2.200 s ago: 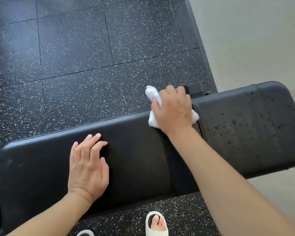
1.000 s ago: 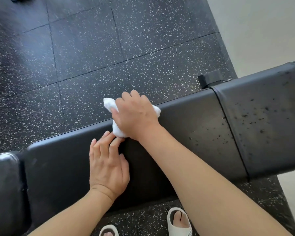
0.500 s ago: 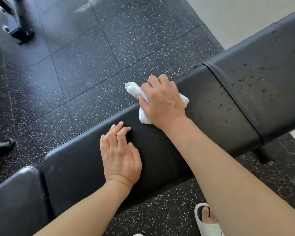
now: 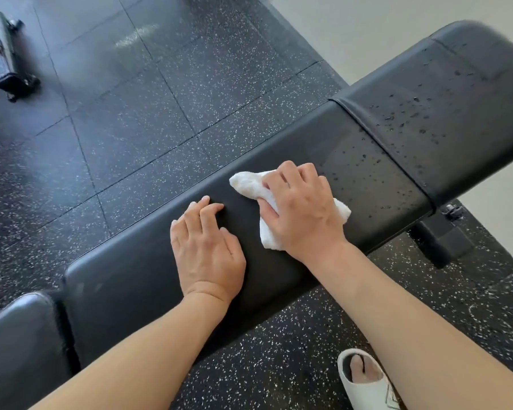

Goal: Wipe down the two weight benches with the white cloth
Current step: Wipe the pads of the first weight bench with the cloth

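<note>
A black padded weight bench [image 4: 137, 279] runs diagonally across the view, from lower left to upper right. Its wider pad [image 4: 444, 113] at the upper right is dotted with water drops, and more drops lie on the long pad just right of my hands. My right hand [image 4: 302, 211] grips the bunched white cloth [image 4: 251, 184] and presses it on the long pad. My left hand [image 4: 208, 250] rests flat on the pad just to the left of the cloth, fingers straight. Another black pad [image 4: 15, 344] adjoins at the lower left.
Speckled black rubber floor tiles [image 4: 148, 113] surround the bench. A black equipment foot [image 4: 6, 57] stands at the upper left. The bench's metal leg [image 4: 439, 241] sticks out on the right. My foot in a white slipper [image 4: 365, 383] is below the bench. Pale floor [image 4: 367, 31] lies beyond.
My right hand slid the cloth left along the pad up to my left hand, then back right and toward the near edge. My left hand stayed flat on the pad. The view tilted.
</note>
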